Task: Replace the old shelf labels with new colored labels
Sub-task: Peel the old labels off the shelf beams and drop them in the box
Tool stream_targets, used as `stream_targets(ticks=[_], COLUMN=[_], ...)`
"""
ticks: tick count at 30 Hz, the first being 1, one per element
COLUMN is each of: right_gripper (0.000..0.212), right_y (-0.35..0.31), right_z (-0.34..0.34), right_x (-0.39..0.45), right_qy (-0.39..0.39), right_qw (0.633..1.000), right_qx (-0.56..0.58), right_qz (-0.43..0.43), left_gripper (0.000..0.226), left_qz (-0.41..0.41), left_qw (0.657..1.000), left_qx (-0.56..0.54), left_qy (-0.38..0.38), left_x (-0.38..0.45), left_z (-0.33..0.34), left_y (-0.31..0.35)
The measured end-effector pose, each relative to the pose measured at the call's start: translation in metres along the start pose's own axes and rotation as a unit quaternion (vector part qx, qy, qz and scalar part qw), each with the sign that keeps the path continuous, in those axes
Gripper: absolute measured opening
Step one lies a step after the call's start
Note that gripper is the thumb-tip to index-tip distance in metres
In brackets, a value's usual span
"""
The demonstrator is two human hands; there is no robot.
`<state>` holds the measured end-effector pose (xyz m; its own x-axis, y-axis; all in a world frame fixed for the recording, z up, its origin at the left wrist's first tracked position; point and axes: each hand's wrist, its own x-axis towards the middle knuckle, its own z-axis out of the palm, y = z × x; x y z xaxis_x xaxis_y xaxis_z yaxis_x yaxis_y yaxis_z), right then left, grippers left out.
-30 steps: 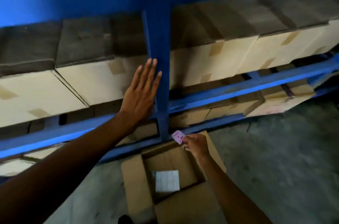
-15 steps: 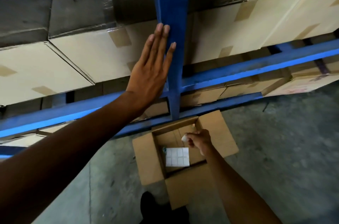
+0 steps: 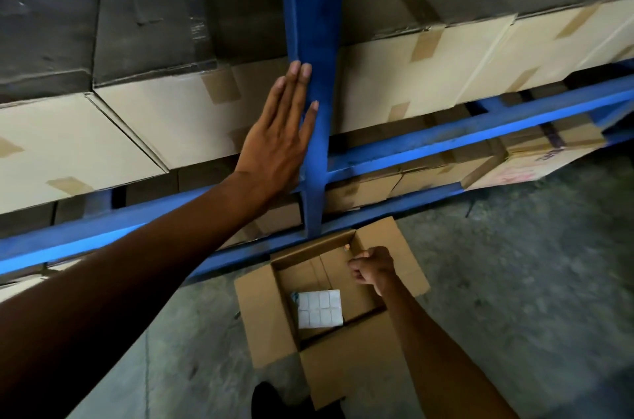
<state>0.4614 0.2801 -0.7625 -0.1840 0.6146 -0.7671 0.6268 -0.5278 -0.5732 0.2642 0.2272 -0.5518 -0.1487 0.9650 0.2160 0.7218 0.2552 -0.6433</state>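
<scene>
My left hand [image 3: 278, 137] lies flat with straight fingers against the left edge of the blue upright post [image 3: 314, 24] of the shelf rack. My right hand [image 3: 372, 267] hangs lower, over an open cardboard box [image 3: 264, 312] on the floor, its fingers curled. Only a small pale tip of a label [image 3: 346, 247] shows at its fingertips; the hand hides the rest. A white sheet of blank labels [image 3: 319, 309] lies on the bottom of the box.
Taped cardboard cartons [image 3: 164, 109] fill the rack on both sides of the post, with more cartons [image 3: 535, 161] on the lowest level. Blue horizontal beams [image 3: 480, 134] run beneath them. The floor [image 3: 531, 281] is grey concrete. A dark shoe [image 3: 266, 399] shows at the bottom edge.
My right hand, which held up a pink label a second ago, has gone down over the open box with the label now almost hidden. The view tilted downward; my left hand stays on the post.
</scene>
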Motion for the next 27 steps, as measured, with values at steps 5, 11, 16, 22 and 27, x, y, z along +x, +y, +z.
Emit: stream_targets(ticks=[5, 11, 16, 22, 27], right_gripper=[0.026, 0.013, 0.013, 0.014, 0.011], right_y=[0.001, -0.001, -0.037, -0.162, -0.292], right_z=[-0.005, -0.012, -0.033, -0.1, -0.186], right_x=[-0.011, -0.035, -0.071, -0.158, -0.265], right_qy=[-0.003, 0.01, 0.048, 0.178, 0.303], right_qw=[1.0, 0.998, 0.985, 0.906, 0.79], right_qx=[-0.011, -0.023, -0.039, -0.072, -0.108], right_qz=[-0.003, -0.05, -0.161, -0.376, -0.522], left_gripper=[0.08, 0.076, 0.073, 0.071, 0.076], left_qz=[0.019, 0.052, 0.057, 0.079, 0.044], left_qw=[0.999, 0.995, 0.983, 0.98, 0.964], left_qx=[-0.035, -0.053, -0.144, -0.179, -0.167], left_qy=[-0.033, -0.071, -0.094, 0.039, 0.204], left_x=[-0.002, -0.005, -0.017, 0.021, 0.084], left_z=[-0.011, -0.023, -0.052, -0.128, -0.218], left_y=[-0.011, -0.023, -0.027, -0.066, -0.127])
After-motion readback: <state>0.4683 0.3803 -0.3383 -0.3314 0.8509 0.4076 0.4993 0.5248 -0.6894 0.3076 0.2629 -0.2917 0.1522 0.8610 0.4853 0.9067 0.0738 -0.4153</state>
